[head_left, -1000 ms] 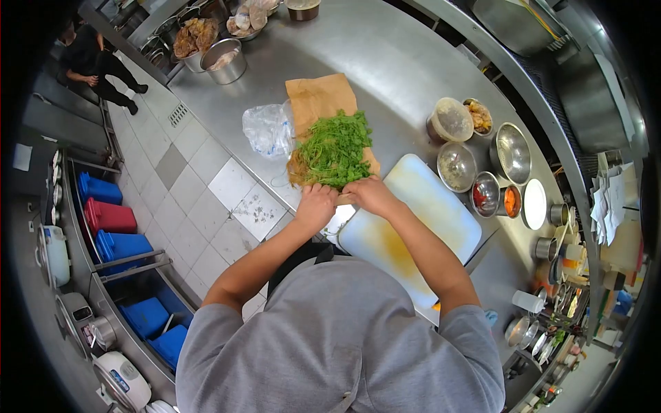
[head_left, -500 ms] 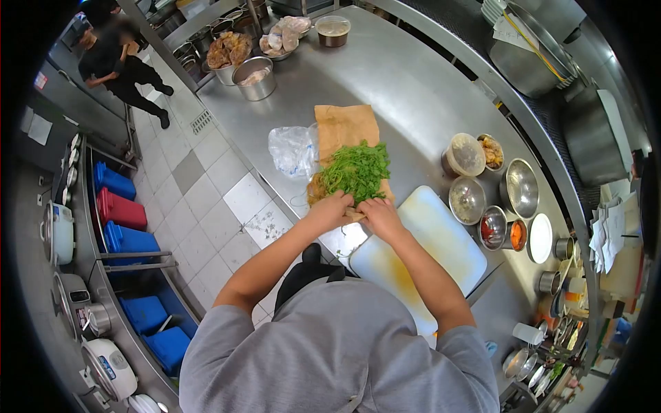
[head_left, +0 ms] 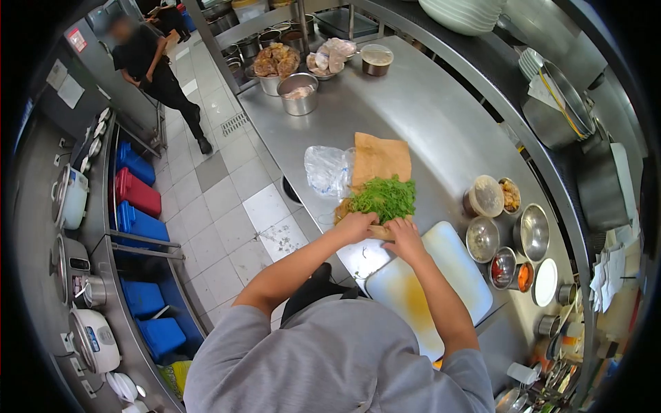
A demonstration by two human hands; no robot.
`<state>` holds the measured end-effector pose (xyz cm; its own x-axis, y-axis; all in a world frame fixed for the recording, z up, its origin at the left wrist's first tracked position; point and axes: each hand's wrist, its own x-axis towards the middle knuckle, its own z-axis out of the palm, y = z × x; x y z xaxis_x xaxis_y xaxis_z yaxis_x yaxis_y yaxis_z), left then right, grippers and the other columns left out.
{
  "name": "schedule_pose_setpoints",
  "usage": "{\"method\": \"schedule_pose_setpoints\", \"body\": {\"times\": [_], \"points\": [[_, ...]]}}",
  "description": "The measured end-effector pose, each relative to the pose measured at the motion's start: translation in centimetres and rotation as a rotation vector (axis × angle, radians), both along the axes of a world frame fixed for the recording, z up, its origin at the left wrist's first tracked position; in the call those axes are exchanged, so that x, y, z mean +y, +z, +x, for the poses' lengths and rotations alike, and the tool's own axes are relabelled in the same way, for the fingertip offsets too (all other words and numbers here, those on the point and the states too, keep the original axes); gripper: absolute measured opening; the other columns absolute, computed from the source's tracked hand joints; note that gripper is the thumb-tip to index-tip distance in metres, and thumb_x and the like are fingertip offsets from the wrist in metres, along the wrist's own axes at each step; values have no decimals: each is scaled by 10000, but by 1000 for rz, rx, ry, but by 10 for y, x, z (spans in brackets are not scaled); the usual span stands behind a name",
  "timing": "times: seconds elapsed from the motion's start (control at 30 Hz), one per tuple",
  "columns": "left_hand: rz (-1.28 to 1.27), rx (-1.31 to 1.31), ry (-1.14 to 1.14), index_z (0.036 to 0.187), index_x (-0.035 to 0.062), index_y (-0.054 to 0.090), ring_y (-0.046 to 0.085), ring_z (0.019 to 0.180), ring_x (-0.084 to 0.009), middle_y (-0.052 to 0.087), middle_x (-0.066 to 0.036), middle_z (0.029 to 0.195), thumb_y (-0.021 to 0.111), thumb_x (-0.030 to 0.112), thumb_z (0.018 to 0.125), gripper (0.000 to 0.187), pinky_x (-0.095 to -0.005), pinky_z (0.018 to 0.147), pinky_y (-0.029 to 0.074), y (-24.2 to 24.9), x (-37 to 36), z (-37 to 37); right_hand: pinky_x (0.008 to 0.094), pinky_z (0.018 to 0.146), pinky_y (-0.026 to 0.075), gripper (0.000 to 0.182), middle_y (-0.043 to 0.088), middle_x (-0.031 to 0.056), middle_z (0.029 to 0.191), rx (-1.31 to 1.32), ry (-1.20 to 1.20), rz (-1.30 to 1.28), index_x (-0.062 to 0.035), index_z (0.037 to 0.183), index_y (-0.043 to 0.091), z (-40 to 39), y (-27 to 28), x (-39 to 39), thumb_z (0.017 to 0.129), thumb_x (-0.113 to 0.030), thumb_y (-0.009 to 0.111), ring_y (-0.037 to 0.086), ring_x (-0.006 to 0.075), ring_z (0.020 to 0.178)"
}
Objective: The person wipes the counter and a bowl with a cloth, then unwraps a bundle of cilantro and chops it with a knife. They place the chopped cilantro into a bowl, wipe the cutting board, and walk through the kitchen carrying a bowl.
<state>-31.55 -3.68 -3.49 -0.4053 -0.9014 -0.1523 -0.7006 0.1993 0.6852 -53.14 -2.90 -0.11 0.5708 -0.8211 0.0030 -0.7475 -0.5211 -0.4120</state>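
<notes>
A pile of leafy green herbs (head_left: 384, 198) lies on a sheet of brown paper (head_left: 381, 157) on the steel counter. My left hand (head_left: 358, 228) grips the paper's near edge at the herbs' left side, fingers curled. Beside it my right hand (head_left: 403, 236) pinches the same edge further right. Between the two hands the near edge is turned up against the stems. Some fingertips are hidden behind the paper and herbs. A crumpled clear plastic bag (head_left: 327, 170) touches the paper's left side. Just right of my hands lies a stained white cutting board (head_left: 458, 268).
Bowls of ingredients, among them a steel bowl (head_left: 533, 233), stand at the right. Pots and browned meat (head_left: 277, 60) sit at the far left end. A person (head_left: 162, 76) in dark clothes stands in the aisle. Blue bins (head_left: 134, 224) line the left shelf.
The view has shifted, so the counter sits lower and further right. More of the paper's near edge shows raised between my hands. The person in the aisle has changed posture.
</notes>
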Motion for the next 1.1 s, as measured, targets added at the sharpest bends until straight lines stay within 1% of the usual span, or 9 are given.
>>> {"method": "schedule_pose_setpoints", "body": {"times": [0.1, 0.2, 0.3, 0.4, 0.63, 0.8, 0.87, 0.93, 1.1], "points": [[226, 127, -25, 1091, 87, 632, 604, 945, -357, 617, -119, 936, 744, 202, 794, 338, -421, 814, 489, 12, -15, 12, 443, 947, 401, 399, 637, 79, 1085, -7, -23, 59, -124, 1105, 654, -1, -14, -11, 750, -241, 791, 559, 301, 1106], [9, 32, -42, 1105, 116, 644, 599, 961, -336, 609, -114, 1001, 773, 228, 767, 379, -425, 815, 478, -7, -19, 13, 439, 953, 406, 356, 635, 76, 1069, -4, -3, 121, -127, 1087, 676, -2, -21, -24, 765, -240, 779, 555, 296, 1104], [-383, -192, 35, 1095, 120, 644, 575, 1019, -310, 593, -102, 1060, 802, 257, 737, 414, -421, 845, 452, 2, -2, -5, 441, 971, 409, 326, 623, 68, 1075, 48, 11, 201, -135, 1082, 698, -3, -25, -39, 780, -237, 764, 542, 289, 1119], [-374, -229, -103, 1097, 104, 635, 544, 1076, -290, 588, -89, 1080, 797, 268, 732, 432, -420, 880, 424, 30, 15, -13, 454, 969, 418, 338, 615, 78, 1092, 42, 33, 241, -131, 1093, 706, -4, -34, -54, 781, -248, 759, 533, 304, 1131], [-536, -234, -91, 1209, 76, 546, 591, 1014, -304, 626, -118, 1018, 778, 212, 739, 541, -416, 856, 451, -28, -1, -10, 472, 978, 403, 349, 597, 80, 1125, -31, -64, 68, -119, 1073, 676, 3, -1, -32, 754, -224, 771, 518, 304, 1145], [-18, 113, -119, 1084, 105, 653, 654, 897, -378, 677, -173, 931, 680, 197, 812, 289, -454, 771, 505, -15, -26, -2, 446, 967, 389, 348, 598, 52, 1118, 14, -78, 1, -138, 1039, 655, -18, -28, -18, 721, -209, 778, 526, 272, 1123], [-91, 97, -91, 925, 82, 684, 628, 949, -354, 655, -161, 951, 704, 213, 796, 185, -483, 784, 471, -5, -23, -3, 433, 960, 384, 318, 599, 40, 1123, 18, -46, 59, -143, 1031, 674, -13, -31, -40, 733, -210, 764, 523, 260, 1122], [-507, -203, -66, 1019, 104, 670, 573, 1018, -315, 619, -119, 991, 750, 278, 774, 310, -463, 825, 432, -2, -11, -10, 435, 960, 377, 310, 604, 37, 1127, 33, -49, 112, -144, 1052, 693, -14, -29, -45, 755, -214, 748, 517, 255, 1129], [-526, -302, -81, 1153, 97, 620, 527, 1082, -274, 589, -76, 1063, 710, 288, 807, 405, -425, 889, 391, 22, 7, -23, 454, 960, 368, 366, 605, 35, 1134, 99, -73, 192, -154, 1137, 702, -8, -15, -67, 780, -229, 736, 511, 252, 1134]]}}
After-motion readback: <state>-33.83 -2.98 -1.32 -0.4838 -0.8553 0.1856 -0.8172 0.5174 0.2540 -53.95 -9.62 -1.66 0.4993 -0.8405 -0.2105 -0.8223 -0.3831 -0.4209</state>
